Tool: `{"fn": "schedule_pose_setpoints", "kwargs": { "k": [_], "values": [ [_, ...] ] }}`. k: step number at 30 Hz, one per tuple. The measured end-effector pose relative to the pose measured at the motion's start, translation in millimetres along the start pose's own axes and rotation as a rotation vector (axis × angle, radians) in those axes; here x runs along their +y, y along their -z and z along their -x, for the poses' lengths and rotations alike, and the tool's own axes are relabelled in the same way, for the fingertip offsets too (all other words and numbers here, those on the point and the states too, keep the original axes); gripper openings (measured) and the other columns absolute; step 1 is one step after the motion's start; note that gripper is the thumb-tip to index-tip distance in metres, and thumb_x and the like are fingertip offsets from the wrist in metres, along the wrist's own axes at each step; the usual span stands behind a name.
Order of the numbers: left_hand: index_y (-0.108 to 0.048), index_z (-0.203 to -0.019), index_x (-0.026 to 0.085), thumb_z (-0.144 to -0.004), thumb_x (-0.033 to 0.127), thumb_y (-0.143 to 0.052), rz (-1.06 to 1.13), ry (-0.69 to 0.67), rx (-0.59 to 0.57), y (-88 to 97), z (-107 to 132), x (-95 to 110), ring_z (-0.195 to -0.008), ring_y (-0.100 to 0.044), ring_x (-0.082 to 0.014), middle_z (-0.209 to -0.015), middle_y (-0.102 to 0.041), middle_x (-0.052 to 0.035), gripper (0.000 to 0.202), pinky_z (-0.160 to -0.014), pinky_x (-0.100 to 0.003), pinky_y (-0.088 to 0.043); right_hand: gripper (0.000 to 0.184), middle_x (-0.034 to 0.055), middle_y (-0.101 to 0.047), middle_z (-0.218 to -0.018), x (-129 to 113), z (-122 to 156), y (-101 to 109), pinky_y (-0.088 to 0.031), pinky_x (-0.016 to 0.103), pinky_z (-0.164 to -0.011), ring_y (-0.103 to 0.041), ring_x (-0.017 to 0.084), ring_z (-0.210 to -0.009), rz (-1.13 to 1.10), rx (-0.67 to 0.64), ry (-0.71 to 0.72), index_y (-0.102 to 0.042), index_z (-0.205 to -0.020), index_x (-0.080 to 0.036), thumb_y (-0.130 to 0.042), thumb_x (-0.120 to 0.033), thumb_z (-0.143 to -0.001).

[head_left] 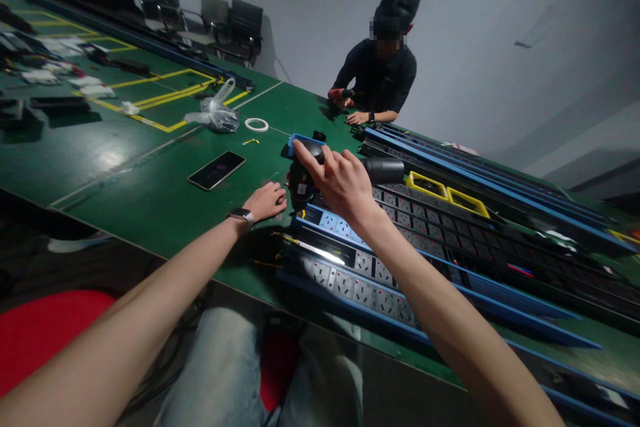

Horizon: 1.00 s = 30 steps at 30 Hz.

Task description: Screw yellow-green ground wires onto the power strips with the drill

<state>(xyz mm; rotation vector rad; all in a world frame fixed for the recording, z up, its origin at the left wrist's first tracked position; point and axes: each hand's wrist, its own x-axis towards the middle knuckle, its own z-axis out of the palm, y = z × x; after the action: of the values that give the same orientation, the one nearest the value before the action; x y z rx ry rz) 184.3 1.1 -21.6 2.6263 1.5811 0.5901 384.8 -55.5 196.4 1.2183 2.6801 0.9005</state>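
My right hand (345, 180) is wrapped around a black cordless drill (301, 183), with its front end pointing down at the near end of a blue-edged power strip (325, 217). The drill's dark cylindrical end (385, 169) sticks out to the right of my hand. Just left of the drill, my left hand (267, 201) rests on the green table with its fingers curled together. A small dark spot shows at those fingertips; what it is cannot be made out. Closer to me lies another power strip (350, 287) with a row of sockets.
A phone (217, 170), a white tape roll (257, 125) and a plastic bag (220, 113) lie to the left. Long black socket strips and yellow frames (447, 193) cover the right side. Across the table, a person (380, 70) holds a red tool (341, 95).
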Motion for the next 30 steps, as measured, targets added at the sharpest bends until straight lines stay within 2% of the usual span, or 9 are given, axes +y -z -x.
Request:
{"fn": "schedule_pose_setpoints", "kwargs": {
  "k": [4,7,9,15,18,23,26,30],
  "values": [
    [-0.057,-0.078,0.02,-0.091,0.026,-0.052,0.007,0.001,0.005,-0.3,0,0,-0.092,-0.054,-0.0243,-0.089,-0.058,-0.0086,0.015,-0.082,-0.037,-0.046,0.073,0.0151,-0.06,-0.119,2,1,2,-0.037,0.034,-0.082,-0.06,0.023,-0.096,-0.005,-0.001,0.007,-0.004,-0.161,-0.026,-0.024,-0.002,-0.095],
    [-0.058,-0.077,0.02,-0.091,0.027,-0.053,0.007,0.001,0.007,-0.7,0,-1,-0.091,-0.054,-0.0252,-0.088,-0.058,-0.0092,0.016,-0.081,-0.038,-0.046,0.085,0.0181,-0.059,-0.122,8,1,8,-0.037,0.036,-0.083,-0.058,0.028,-0.101,-0.069,-0.018,0.089,-0.003,-0.16,-0.018,-0.048,-0.019,-0.089],
    [-0.058,-0.077,0.02,-0.091,0.027,-0.053,0.007,0.001,0.009,-1.5,0,-1,-0.091,-0.054,-0.0256,-0.087,-0.058,-0.0093,0.016,-0.081,-0.039,-0.046,0.093,0.0195,-0.059,-0.124,13,0,12,-0.037,0.037,-0.084,-0.059,0.03,-0.102,-0.117,-0.051,0.147,-0.002,-0.16,-0.015,-0.055,-0.027,-0.085],
    [-0.059,-0.078,0.02,-0.09,0.025,-0.053,0.014,0.001,0.015,-4.2,0,-3,-0.091,-0.054,-0.0259,-0.088,-0.058,-0.0095,0.014,-0.082,-0.04,-0.047,0.088,0.0154,-0.062,-0.125,19,-4,14,-0.034,0.034,-0.081,-0.061,0.026,-0.102,-0.174,-0.073,0.148,-0.005,-0.16,-0.019,-0.045,-0.011,-0.082],
    [-0.058,-0.078,0.02,-0.091,0.026,-0.052,0.007,-0.003,0.017,-3.7,0,-2,-0.092,-0.054,-0.0257,-0.088,-0.058,-0.0093,0.015,-0.082,-0.039,-0.047,0.081,0.0148,-0.065,-0.121,19,-2,12,-0.034,0.034,-0.08,-0.062,0.026,-0.1,-0.202,-0.053,0.138,-0.011,-0.159,-0.019,-0.046,-0.017,-0.086],
    [-0.056,-0.077,0.021,-0.091,0.026,-0.051,-0.004,-0.014,0.015,-1.3,0,-1,-0.091,-0.053,-0.0248,-0.088,-0.057,-0.0086,0.016,-0.082,-0.038,-0.046,0.079,0.0177,-0.061,-0.126,21,-2,10,-0.037,0.037,-0.081,-0.062,0.028,-0.098,-0.184,-0.05,0.133,-0.011,-0.159,-0.017,-0.046,-0.027,-0.089],
    [-0.055,-0.077,0.021,-0.091,0.025,-0.049,-0.004,-0.016,0.012,0.2,0,0,-0.09,-0.052,-0.0242,-0.089,-0.057,-0.0084,0.016,-0.083,-0.038,-0.046,0.086,0.0198,-0.061,-0.126,26,-5,11,-0.039,0.037,-0.082,-0.062,0.028,-0.097,-0.227,-0.1,0.157,-0.007,-0.159,-0.014,-0.05,-0.03,-0.087],
    [-0.056,-0.078,0.021,-0.091,0.026,-0.049,0.005,-0.012,0.005,2.1,0,1,-0.09,-0.052,-0.0235,-0.089,-0.057,-0.0078,0.016,-0.084,-0.038,-0.046,0.082,0.02,-0.061,-0.127,30,-7,15,-0.041,0.037,-0.08,-0.062,0.026,-0.092,-0.252,-0.174,0.158,-0.005,-0.16,-0.015,-0.046,-0.022,-0.089]
  ]
}}
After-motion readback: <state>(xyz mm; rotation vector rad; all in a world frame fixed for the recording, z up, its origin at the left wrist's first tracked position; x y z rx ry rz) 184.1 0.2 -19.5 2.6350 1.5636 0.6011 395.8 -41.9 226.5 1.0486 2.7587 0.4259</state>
